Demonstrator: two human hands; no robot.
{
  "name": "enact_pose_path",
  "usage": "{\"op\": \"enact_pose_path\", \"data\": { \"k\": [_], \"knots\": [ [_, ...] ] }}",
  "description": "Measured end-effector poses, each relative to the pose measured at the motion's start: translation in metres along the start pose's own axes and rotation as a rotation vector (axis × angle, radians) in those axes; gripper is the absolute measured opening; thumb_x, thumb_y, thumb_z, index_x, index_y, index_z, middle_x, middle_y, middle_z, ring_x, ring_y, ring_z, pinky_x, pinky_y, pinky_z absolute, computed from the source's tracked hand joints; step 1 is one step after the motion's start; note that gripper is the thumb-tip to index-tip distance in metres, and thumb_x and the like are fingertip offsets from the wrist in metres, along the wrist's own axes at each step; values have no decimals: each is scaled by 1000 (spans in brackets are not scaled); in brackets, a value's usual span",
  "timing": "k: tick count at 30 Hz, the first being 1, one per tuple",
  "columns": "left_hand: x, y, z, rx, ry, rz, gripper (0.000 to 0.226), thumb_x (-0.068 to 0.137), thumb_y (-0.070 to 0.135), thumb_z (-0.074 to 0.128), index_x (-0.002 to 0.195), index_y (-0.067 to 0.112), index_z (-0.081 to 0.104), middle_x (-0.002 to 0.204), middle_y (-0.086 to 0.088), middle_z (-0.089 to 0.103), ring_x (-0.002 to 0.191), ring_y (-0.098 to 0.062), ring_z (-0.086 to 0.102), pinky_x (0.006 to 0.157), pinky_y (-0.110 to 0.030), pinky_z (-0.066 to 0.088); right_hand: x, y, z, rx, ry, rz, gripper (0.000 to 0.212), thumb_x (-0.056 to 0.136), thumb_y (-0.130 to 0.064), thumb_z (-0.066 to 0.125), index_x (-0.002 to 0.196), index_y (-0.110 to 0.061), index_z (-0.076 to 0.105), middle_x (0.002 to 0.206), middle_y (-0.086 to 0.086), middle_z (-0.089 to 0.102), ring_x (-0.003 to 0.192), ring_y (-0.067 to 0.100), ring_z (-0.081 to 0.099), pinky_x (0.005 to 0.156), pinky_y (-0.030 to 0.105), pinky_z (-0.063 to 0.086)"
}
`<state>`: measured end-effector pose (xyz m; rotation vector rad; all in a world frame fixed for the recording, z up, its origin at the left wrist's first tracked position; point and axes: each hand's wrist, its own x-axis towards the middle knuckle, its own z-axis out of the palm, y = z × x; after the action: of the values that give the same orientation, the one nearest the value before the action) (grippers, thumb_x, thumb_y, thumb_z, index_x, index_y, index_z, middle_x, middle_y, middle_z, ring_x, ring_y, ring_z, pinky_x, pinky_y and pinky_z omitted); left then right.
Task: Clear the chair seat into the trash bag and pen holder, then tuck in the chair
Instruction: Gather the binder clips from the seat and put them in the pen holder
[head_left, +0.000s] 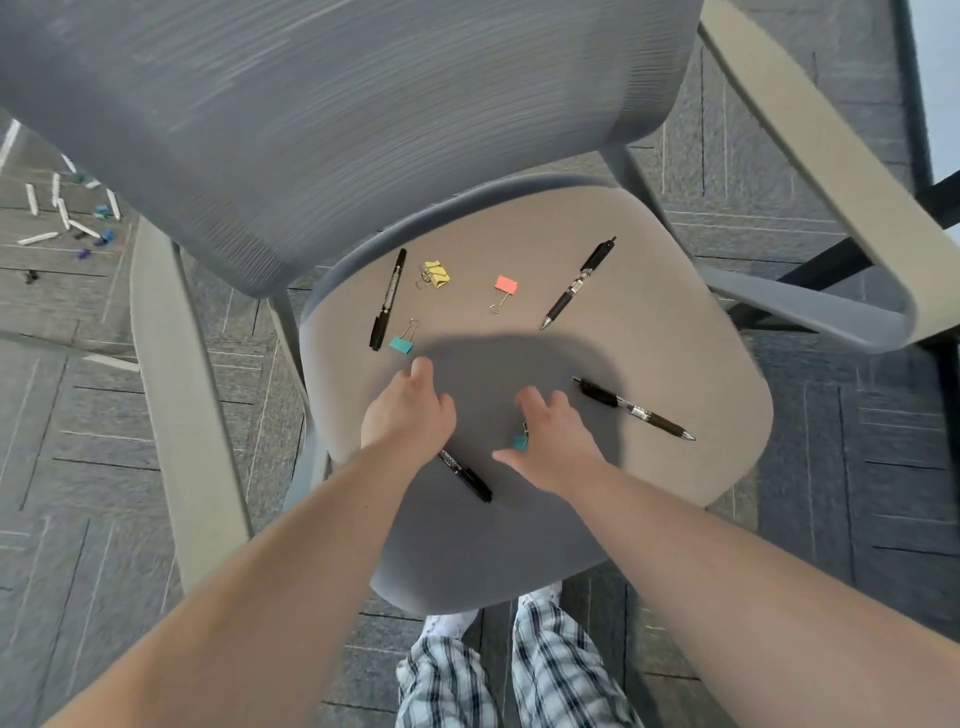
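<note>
The grey chair seat (623, 332) holds pens and binder clips. My left hand (408, 410) hovers over the seat's left side with fingers loosely curled, above one end of a black marker (467, 477). My right hand (553, 441) is spread over a teal binder clip (520, 441) that lies by its thumb. Further back lie a black marker (388, 299), a yellow clip (435, 274), a pink clip (505, 287), another teal clip (402, 343) and a black pen (579, 283). A second black pen (635, 409) lies to the right.
The chair's mesh backrest (332, 119) rises at the back, with armrests on the left (176, 395) and right (810, 156). Small white and blue items (70, 218) are scattered on the grey carpet far left. My checked trouser legs (519, 670) stand at the seat's front edge.
</note>
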<state>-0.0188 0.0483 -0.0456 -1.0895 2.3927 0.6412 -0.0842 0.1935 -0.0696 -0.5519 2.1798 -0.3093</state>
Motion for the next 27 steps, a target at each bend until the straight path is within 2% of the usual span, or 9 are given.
{"op": "enact_pose_path", "data": {
  "k": [2, 4, 9, 12, 15, 18, 20, 24, 27],
  "knots": [
    [4, -3, -1, 36, 15, -1, 11, 90, 16, 38, 99, 10, 39, 113, -14, 50, 83, -35, 50, 68, -36, 38, 3, 1, 5, -32, -4, 17, 43, 87, -27, 65, 118, -14, 38, 117, 13, 39, 104, 36, 49, 84, 44, 50],
    [8, -5, -3, 84, 43, 4, 24, 90, 14, 38, 114, 10, 43, 123, -13, 43, 88, -37, 55, 68, -36, 40, 5, 2, 7, -41, -2, 32, 33, 91, -20, 59, 116, -14, 38, 112, 12, 37, 92, 37, 51, 78, 43, 51],
    [23, -7, -2, 206, 131, 65, 43, 90, 12, 43, 133, 13, 34, 125, -17, 36, 88, -39, 61, 62, -36, 40, 15, 5, 10, -115, 28, -13, 15, 97, -19, 47, 104, -10, 38, 98, 9, 30, 80, 37, 51, 69, 39, 44],
    [37, -9, 2, 234, 122, 86, 51, 92, 11, 45, 140, 17, 27, 129, -19, 33, 90, -38, 63, 63, -36, 40, 20, 3, 8, -188, 92, -56, 18, 99, -23, 41, 107, -7, 41, 106, 14, 37, 73, 35, 48, 63, 35, 40],
    [51, -14, 8, 261, 103, 64, 56, 93, 11, 48, 143, 17, 23, 132, -20, 32, 92, -38, 64, 65, -36, 40, 29, 0, 5, -196, 185, -111, 27, 99, -26, 41, 115, -4, 44, 118, 15, 41, 75, 36, 57, 61, 32, 40],
    [61, -16, 12, 261, 92, 37, 52, 96, 14, 48, 142, 10, 25, 133, -22, 31, 93, -40, 64, 70, -37, 46, 36, -5, -1, -64, 249, -173, 25, 97, -25, 47, 110, -3, 45, 123, 15, 40, 75, 39, 59, 64, 39, 48],
    [64, -15, 14, 229, 79, 13, 50, 97, 13, 46, 141, 7, 25, 134, -22, 31, 96, -41, 63, 71, -39, 47, 40, -10, -8, -13, 271, -188, 24, 96, -23, 48, 110, -3, 45, 124, 14, 43, 82, 40, 60, 68, 40, 48],
    [69, -14, 17, 134, 41, -9, 39, 92, -1, 41, 130, 3, 34, 131, -20, 39, 102, -42, 59, 74, -41, 45, 51, -22, -22, 35, 297, -213, 20, 94, -17, 49, 108, -3, 45, 110, 17, 53, 93, 40, 55, 74, 42, 46],
    [70, -13, 14, 82, 139, 65, 22, 98, 10, 39, 118, 0, 43, 123, -20, 49, 99, -42, 59, 73, -43, 45, 62, -32, -35, 107, 358, -179, 24, 91, -16, 50, 113, -5, 47, 109, 16, 55, 97, 38, 55, 74, 39, 44]
  ]
}}
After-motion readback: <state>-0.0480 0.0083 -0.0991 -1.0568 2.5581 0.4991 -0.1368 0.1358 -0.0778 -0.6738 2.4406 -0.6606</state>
